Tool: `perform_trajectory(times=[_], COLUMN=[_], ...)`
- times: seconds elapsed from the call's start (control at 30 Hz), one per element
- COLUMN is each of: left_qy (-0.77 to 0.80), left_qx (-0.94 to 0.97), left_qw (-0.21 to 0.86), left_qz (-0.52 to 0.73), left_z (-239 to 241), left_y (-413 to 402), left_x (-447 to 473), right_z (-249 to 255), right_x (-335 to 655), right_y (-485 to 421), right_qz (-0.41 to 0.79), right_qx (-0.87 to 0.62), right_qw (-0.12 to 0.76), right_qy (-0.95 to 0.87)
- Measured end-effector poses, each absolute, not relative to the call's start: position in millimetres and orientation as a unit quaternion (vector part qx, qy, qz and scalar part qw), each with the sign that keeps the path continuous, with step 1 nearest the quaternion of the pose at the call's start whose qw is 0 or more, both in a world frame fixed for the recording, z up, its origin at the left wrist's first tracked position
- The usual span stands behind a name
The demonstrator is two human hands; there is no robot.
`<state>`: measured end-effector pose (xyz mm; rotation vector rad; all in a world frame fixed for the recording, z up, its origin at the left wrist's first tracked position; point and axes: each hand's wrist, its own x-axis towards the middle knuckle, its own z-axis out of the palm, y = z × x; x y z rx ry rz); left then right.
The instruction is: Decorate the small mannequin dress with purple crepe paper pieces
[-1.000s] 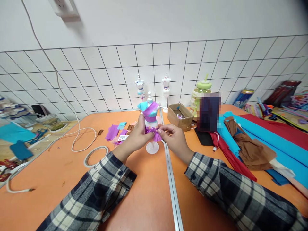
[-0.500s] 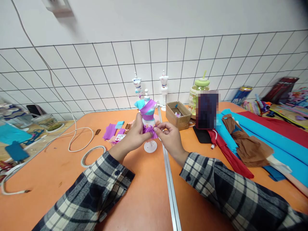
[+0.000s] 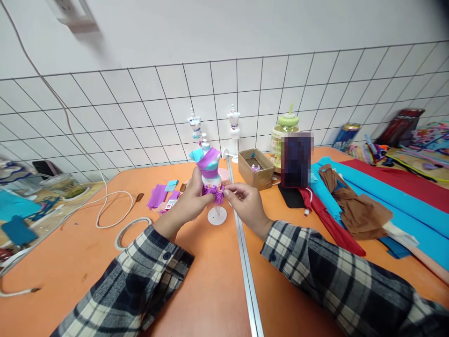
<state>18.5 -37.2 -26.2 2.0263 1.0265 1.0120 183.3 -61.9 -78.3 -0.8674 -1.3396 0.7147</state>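
A small white mannequin (image 3: 209, 164) on a round base stands on the orange table (image 3: 87, 252), wearing a teal and purple wrap top. Around its waist is a gathered purple paper skirt (image 3: 213, 191). My left hand (image 3: 191, 201) curls around the mannequin's left side and pinches the skirt. My right hand (image 3: 245, 203) pinches the skirt's right edge with thumb and fingers. Both sleeves are plaid.
Purple and teal paper scraps (image 3: 159, 194) and a tape roll (image 3: 131, 230) lie left. A cardboard box (image 3: 255, 167), a green-lidded jar (image 3: 286, 135), a blurred phone, and blue, red and brown cloth (image 3: 354, 206) lie right. Two small mannequins (image 3: 233, 122) stand at the wire-grid wall. A white cable (image 3: 105, 210) trails left.
The view has shifted slightly, so the mannequin sits a little further left. Both hands stay pinched on the purple skirt, with only small finger movement.
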Motion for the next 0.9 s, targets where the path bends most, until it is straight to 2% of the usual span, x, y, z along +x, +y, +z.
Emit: perform_trajectory(times=[0.2,0.43,0.63,0.9], left_qy=[0.362,0.399,0.380,0.379], left_qx=[0.780,0.786,0.773,0.771], left_qw=[0.335,0.300,0.330,0.345], left_qz=[0.385,0.364,0.386,0.378], left_z=[-28.7,-23.9,-26.5,-26.9], left_y=[-35.1,-42.7,-37.8,-38.1], left_x=[17.2,20.9,19.8,17.2], right_z=[-75.5,-76.8,-74.4,-83.1], right_x=[181.6,181.9,183.5,188.7], right_y=[-61.6,-61.8,-64.2,-68.1], right_qz=[0.280,0.251,0.257,0.209], right_qx=[-0.398,-0.401,-0.367,-0.407], right_qw=[0.653,0.648,0.650,0.647], right_qy=[-0.580,-0.597,-0.613,-0.610])
